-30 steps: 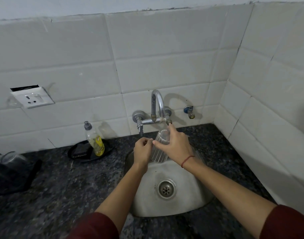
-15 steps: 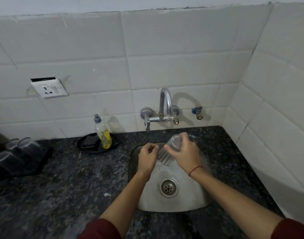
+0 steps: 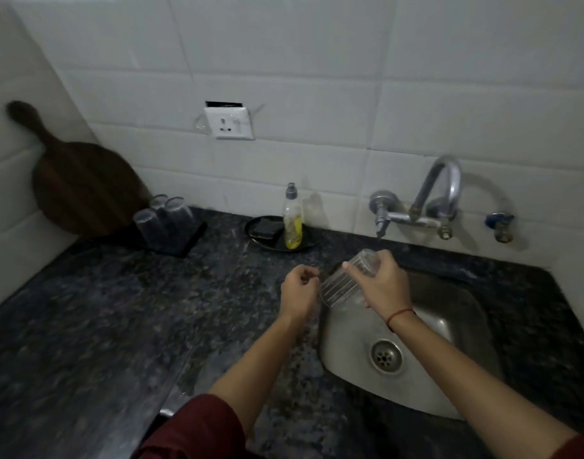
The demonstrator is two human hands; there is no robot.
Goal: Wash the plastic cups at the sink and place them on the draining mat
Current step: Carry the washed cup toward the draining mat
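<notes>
Cup (image 3: 338, 288) held tilted over the sink's (image 3: 449, 329) far-left edge.
I see the right hand (image 3: 386, 286) gripping the cup near its base; left hand (image 3: 297, 291) fingers are curled just beside its mouth, contact not determinable.

The person wears a dark red top: the left sleeve (image 3: 191, 429) ends near the elbow, and the right sleeve (image 3: 582, 448) shows only at the lower corner. A thin red thread bracelet (image 3: 398, 317) circles the right wrist. The forearms, left hand (image 3: 298, 293) and right hand (image 3: 385, 288) are bare.
</notes>
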